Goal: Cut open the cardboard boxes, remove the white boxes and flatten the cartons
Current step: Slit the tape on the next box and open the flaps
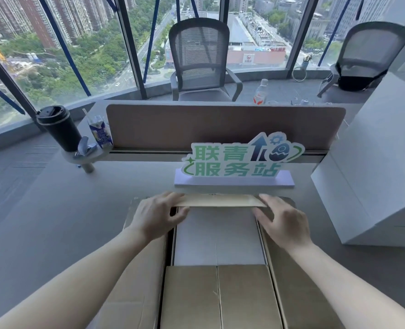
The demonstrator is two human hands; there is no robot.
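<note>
On the grey desk, left hand (157, 216) and right hand (284, 219) grip a flat cardboard flap (220, 201) — smooth white box (218, 236) below.

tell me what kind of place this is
Most likely a high-rise office: mesh office chairs behind a desk divider panel, and floor-to-ceiling windows overlooking city towers far below.

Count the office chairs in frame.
2. One mesh-back chair stands at centre behind the desk divider; the other chair is at far right by the window, with something dark on its seat. More could be hidden outside the view.
</note>
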